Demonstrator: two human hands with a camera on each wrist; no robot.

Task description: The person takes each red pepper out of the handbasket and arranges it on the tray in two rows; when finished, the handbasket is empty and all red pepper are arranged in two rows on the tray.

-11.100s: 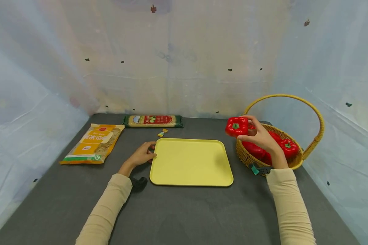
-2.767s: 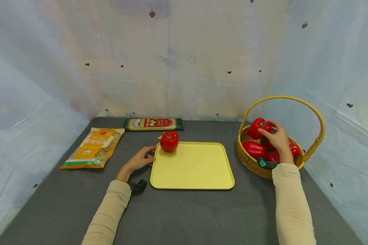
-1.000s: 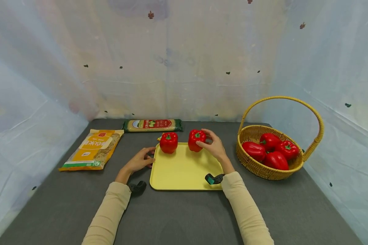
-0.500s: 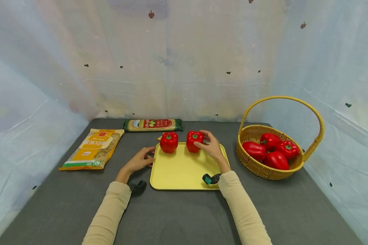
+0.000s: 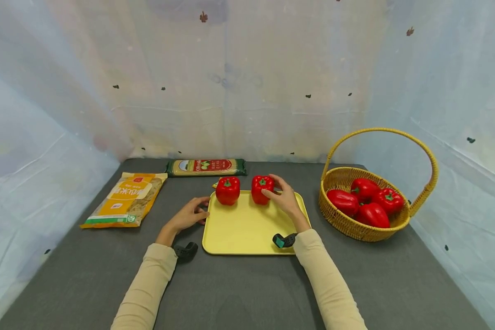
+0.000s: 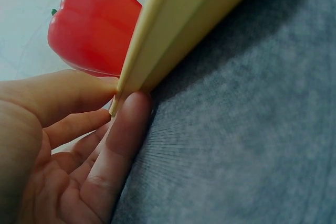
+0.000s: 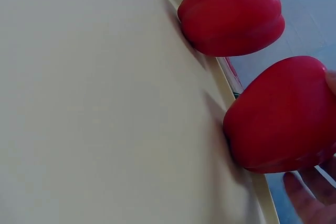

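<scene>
Since the earlier head frame with the right hand [image 5: 288, 200] over the basket, that hand has moved to the centre of the frame, bringing a glossy red bell pepper [image 5: 262, 190] along. Its thumb and fingers grip the pepper at the far edge of a rectangular yellow tray [image 5: 247, 233]. Another red bell pepper [image 5: 228, 190] stands just beside it, at the tray's far left corner. The left hand [image 5: 185, 215] pinches the tray's left edge. Four red peppers [image 5: 372, 214] lie in a tan woven basket [image 5: 356, 230] on the right of the frame; a yellow-and-clear plastic bag [image 5: 123, 201] lies on the dark grey tabletop [image 5: 231, 288] at left.

Left wrist view: the thumb lies on the rim, another finger underneath; red shows at upper left.

Right wrist view: the gripped pepper is at the right, its neighbour above, apart from it.
</scene>
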